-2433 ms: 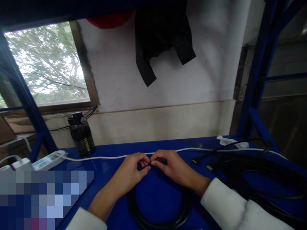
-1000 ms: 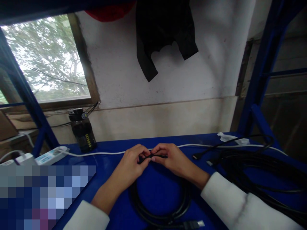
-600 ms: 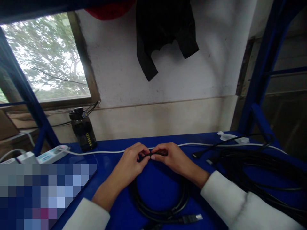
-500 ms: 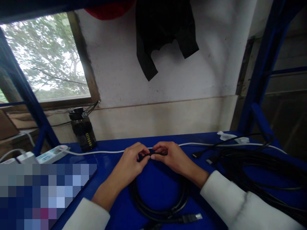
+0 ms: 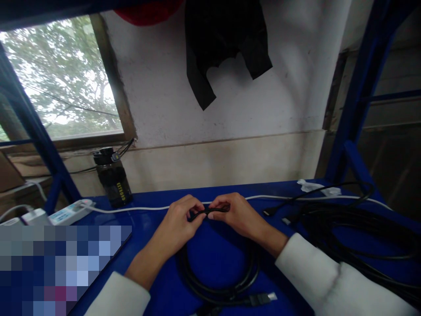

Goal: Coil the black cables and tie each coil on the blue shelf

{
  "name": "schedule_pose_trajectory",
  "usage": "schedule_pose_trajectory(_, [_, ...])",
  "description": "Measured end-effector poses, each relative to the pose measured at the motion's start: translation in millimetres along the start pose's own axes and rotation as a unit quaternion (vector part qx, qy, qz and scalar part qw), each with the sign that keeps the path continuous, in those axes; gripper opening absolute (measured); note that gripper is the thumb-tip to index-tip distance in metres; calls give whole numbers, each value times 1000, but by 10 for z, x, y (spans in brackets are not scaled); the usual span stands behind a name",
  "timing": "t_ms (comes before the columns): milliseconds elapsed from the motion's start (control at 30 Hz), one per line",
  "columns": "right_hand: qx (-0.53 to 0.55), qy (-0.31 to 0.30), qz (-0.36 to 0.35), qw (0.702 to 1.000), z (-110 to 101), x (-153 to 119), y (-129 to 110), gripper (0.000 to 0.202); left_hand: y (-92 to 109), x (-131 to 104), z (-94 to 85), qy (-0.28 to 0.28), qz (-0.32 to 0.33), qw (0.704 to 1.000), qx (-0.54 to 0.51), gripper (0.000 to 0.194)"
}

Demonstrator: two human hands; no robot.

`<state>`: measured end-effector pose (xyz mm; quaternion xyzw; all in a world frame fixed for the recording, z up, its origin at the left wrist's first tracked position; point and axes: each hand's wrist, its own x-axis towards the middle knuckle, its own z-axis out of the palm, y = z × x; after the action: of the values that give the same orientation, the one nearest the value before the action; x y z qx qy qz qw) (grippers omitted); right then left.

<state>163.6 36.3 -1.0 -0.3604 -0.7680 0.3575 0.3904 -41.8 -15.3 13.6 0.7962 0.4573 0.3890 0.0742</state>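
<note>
1. While the coiled black cable (image 5: 219,281) lies mid-bench (image 5: 154,228), the left hand (image 5: 179,224) and right hand (image 5: 238,215) both pinch its far loop.
2. Plug (image 5: 263,298) rests nearest.

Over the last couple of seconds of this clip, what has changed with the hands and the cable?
Little. The left hand and right hand keep pinching a thin black tie at the top of the coiled black cable. The tie now shows stretched between the fingertips, and a plug came into view. Bottle and white cord unmoved.
</note>
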Motion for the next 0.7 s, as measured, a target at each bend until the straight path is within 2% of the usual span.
schedule_pose_trajectory(233, [-24, -6, -16, 1000, -9, -5, 9, 9, 37, -6, -6, -2, -7, 1000, -5, 9])
schedule_pose_trajectory(500, [-99, -3, -30, 995, -39, -41, -88, 5, 91, -1, -28, 1, -25, 1000, -8, 11])
schedule_pose_trajectory(600, [-111, 0, -25, 993, -47, -48, -94, 5, 243, -123, -67, 4, -46, 999, -15, 11])
schedule_pose_trajectory(700, [-117, -3, -15, 993, -47, -49, -80, 5, 432, -399, -79, -32, -78, 996, -35, 10])
